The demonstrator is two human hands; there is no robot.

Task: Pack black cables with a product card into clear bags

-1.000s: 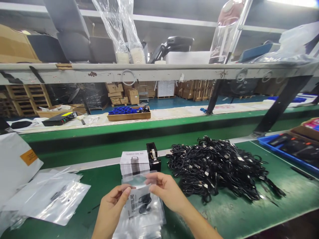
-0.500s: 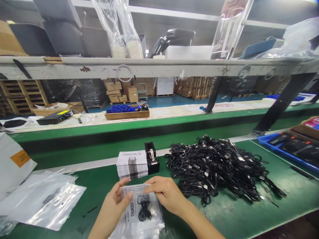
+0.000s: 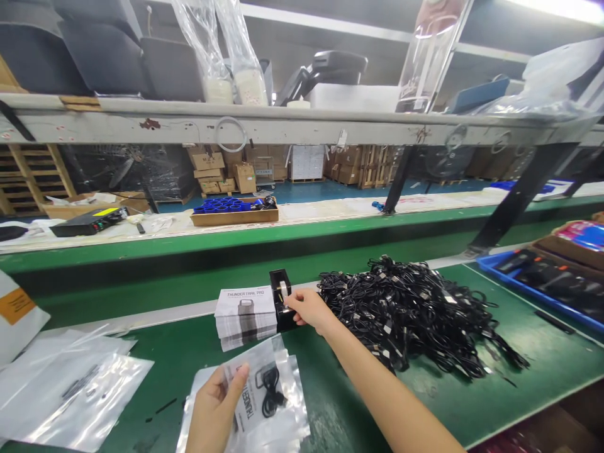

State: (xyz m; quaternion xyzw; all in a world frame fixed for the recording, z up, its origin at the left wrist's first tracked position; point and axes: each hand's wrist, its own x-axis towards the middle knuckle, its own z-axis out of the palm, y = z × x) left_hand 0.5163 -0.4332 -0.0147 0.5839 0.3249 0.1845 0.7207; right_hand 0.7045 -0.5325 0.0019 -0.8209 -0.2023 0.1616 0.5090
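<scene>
The left hand [image 3: 214,409] has its fingers [image 3: 238,379] closed on a clear bag [image 3: 264,393] holding a coiled black cable and a printed card, low over the green counter [image 3: 330,402]. The right hand [image 3: 309,308] reaches far, fingers pinched at the black tape dispenser [image 3: 279,302]. Just left of it stands a stack of leaflets [image 3: 245,314]; to the right lies a heap of black cables [image 3: 415,314].
</scene>
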